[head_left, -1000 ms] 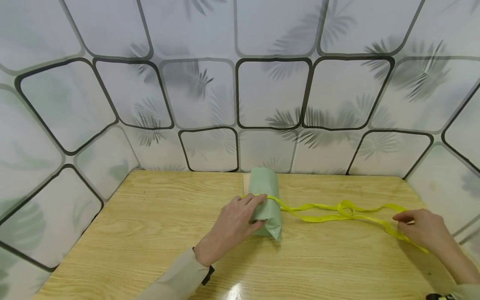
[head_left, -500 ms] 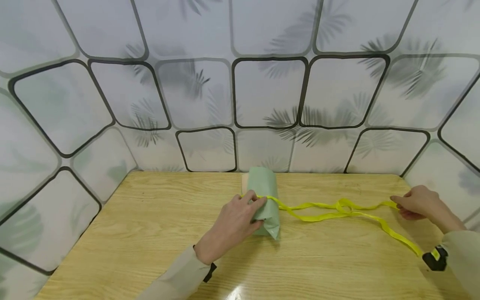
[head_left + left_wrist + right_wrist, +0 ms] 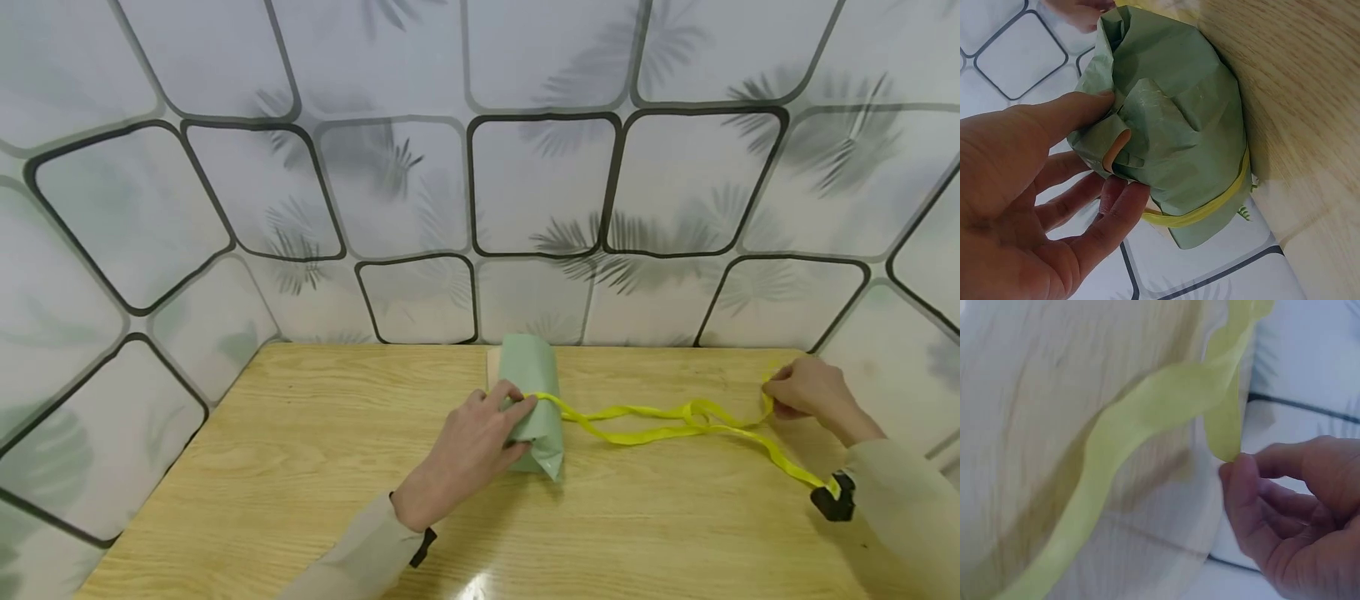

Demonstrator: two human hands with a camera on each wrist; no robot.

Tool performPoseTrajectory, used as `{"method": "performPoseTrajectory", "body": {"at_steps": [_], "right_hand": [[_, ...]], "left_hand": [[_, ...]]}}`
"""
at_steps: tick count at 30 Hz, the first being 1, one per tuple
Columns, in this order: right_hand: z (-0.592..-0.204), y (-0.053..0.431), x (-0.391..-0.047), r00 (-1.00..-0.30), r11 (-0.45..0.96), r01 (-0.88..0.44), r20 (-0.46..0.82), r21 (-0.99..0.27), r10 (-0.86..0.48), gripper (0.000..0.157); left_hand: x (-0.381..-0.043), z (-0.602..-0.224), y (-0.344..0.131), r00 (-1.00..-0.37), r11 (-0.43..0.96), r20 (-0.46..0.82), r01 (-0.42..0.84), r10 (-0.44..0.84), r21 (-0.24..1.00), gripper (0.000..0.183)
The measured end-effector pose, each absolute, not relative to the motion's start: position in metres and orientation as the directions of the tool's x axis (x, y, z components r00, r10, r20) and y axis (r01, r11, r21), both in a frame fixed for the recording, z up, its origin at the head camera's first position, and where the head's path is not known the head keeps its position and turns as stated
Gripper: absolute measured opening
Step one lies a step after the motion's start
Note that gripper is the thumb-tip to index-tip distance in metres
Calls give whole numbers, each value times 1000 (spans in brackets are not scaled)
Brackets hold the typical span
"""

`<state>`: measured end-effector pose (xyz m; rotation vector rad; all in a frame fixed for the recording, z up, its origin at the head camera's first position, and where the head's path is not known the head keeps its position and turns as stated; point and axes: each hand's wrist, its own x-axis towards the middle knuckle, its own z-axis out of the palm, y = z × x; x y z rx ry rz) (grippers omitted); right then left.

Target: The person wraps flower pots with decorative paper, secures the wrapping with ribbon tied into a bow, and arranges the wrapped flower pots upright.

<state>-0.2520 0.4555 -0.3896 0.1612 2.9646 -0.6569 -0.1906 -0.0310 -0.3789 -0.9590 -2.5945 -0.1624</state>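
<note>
A pale green wrapped package [image 3: 528, 364] stands near the back middle of the table, with a yellow ribbon [image 3: 637, 437] around it. My left hand [image 3: 467, 450] holds the package from its left side; in the left wrist view, the thumb [image 3: 1079, 112] presses a folded end and the fingers lie at the flap below. From the package the ribbon's two lengths run rightward and cross in a loose loop. At the right, my right hand [image 3: 813, 390] pinches one ribbon length between thumb and fingertips, seen in the right wrist view too. The other length trails past the right wrist.
Beneath everything is a wood-grain table [image 3: 322, 467]. A patterned white panel [image 3: 420, 192] rises along the table's back and sides. A tan strip [image 3: 492, 367] shows at the package's left edge. Each wrist carries a black band [image 3: 834, 498].
My right hand has come up from the lower right, taken hold of one ribbon length and drawn it back and slightly left. The left hand stays on the package.
</note>
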Motion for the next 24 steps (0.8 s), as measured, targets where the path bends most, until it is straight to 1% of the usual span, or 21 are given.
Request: {"method": "performPoseTrajectory", "body": {"at_steps": [3,7,9,11,14,16,20,24], "right_hand": [[-381,440,-255,-995,885,59,48,-463,92,38],[-365,411,-257,-964,854,-23,236,-520,118,42],[-356,393,-252,-945,832,-80,307,-549,112,42],[-350,374,-245,-928,794,-152,361,-589,91,37],[-349,346,-235,-908,741,-241,415,-626,56,28],[-352,329,-231,-906,713,-278,422,-643,28,24],[-359,300,-228,-901,694,-321,434,-645,-13,19],[-365,278,-233,-888,670,-373,456,-642,-58,16]], "left_hand": [[-190,-378,-32,-702,761,382,648,601,-6,56],[-190,-378,-32,-703,761,395,648,592,13,55],[-189,-379,-33,-702,762,403,647,588,15,54],[-189,-380,-33,-700,764,412,645,583,15,54],[-188,-381,-33,-700,769,421,640,577,9,56],[-188,-382,-33,-700,770,426,637,574,9,57],[-189,-382,-32,-693,766,434,642,575,10,55],[-189,-383,-33,-688,763,437,646,580,4,53]]}}
